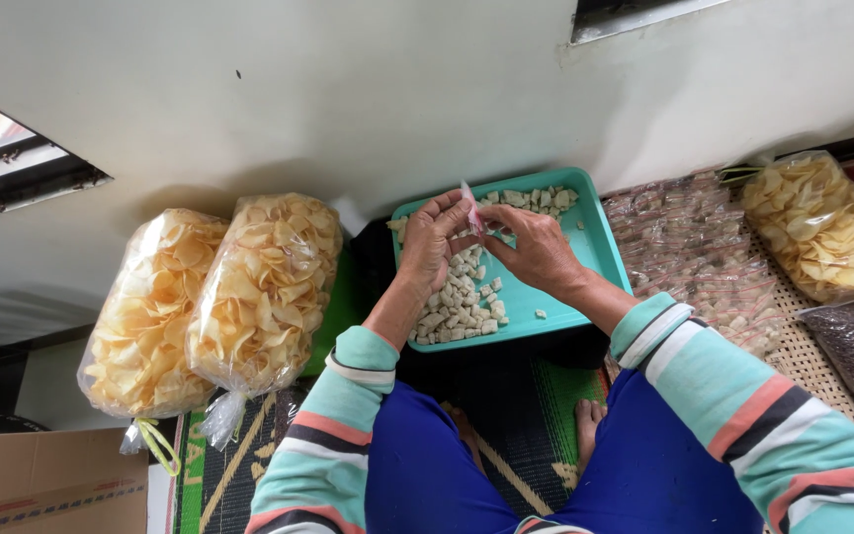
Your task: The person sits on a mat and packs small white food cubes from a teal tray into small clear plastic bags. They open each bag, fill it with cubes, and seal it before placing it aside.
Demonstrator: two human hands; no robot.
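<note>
Small bag: a little clear plastic bag with a pink strip [470, 210] is being held up between both hands, just above the teal tray, close to the pale wall.
Left hand: the left hand [434, 240] is curling its fingers [444, 206] together on the near side of the small bag, with the thumb pressing toward the fingertips, so it is pinching the bag's edge.
Right hand: the right hand [536, 247] is reaching in from the other side, fingertips closing on the same small bag, and it is touching the left hand's fingers there.
Teal tray: a shallow teal tray [600, 247] is sitting on the floor mat directly under the hands, with its far rim against the wall.
Pale pieces: small whitish chunks [459, 307] are lying in a heap in the tray's left half, and a second cluster [536, 199] is lying along the far rim; a few loose ones are sitting apart on the bare teal bottom.
Chip bags: two big clear bags of yellow chips [210, 297] are lying side by side to the left of the tray; another one [822, 227] is lying to the right.
Filled packets: a spread of small filled clear packets [704, 247] is covering the mat between the tray and the right chip bag.
Cardboard box: a brown box [46, 480] is sitting at the lower left corner.
Legs: blue trousers [427, 465] are framing a striped green mat [516, 415].
</note>
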